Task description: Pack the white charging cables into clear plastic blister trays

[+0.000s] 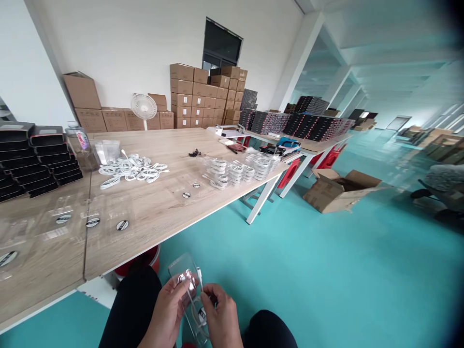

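The left hand (165, 309) and right hand (221, 314) hold a clear pouch (186, 278) over the lap, just off the desk (159, 203) edge, with bare teal floor (308, 270) open to the right up to a distant cardboard box (340, 188). On the desk, bare wood runs between flat sticker pouches (92, 222) and coiled white cables (132, 169). Stacked black trays (34, 159) and a water bottle (80, 145) block the left, bagged cables (235, 171) the right end.

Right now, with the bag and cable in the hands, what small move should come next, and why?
Probably tuck the white cable down into the clear bag: the left hand holds the bag, the right hand pinches the cable, and its plug end sticks up.
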Demonstrator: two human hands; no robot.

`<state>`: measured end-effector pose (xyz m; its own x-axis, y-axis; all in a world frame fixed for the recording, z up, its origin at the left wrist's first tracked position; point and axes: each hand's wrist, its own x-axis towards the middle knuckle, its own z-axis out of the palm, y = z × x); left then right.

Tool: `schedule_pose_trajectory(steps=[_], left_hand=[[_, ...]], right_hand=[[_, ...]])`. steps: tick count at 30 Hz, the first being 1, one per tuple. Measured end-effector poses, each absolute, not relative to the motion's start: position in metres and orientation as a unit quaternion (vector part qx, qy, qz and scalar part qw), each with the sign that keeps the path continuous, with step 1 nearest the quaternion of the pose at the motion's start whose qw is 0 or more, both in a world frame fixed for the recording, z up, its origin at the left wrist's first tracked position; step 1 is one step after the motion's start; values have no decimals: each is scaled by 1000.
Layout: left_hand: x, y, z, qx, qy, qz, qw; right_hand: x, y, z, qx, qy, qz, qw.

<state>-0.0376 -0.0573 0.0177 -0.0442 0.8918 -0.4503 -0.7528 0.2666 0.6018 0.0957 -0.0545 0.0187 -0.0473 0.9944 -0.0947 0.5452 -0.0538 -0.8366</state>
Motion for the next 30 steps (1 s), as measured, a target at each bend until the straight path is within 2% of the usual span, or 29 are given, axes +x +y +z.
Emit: schedule_pose_trajectory(steps=[4, 11, 17, 20, 26, 30], left_hand=[[-32, -60, 23, 99, 406, 599, 683], [-18, -61, 14, 57, 441, 610, 656], [-10, -57, 2, 28, 484, 606, 631], [-8, -56, -2, 39, 482, 610, 628], [-18, -49, -3, 13, 463, 638, 615], [-26, -45, 0, -29, 465, 646, 605]], right_hand=[[96, -55, 21, -608, -661, 336, 285], [89, -60, 20, -604, -765, 121, 188], [86, -62, 23, -610, -778, 87, 121], [86, -63, 20, -606, -779, 88, 134], [93, -75, 3, -585, -766, 107, 243], [107, -78, -5, -559, -784, 120, 241]])
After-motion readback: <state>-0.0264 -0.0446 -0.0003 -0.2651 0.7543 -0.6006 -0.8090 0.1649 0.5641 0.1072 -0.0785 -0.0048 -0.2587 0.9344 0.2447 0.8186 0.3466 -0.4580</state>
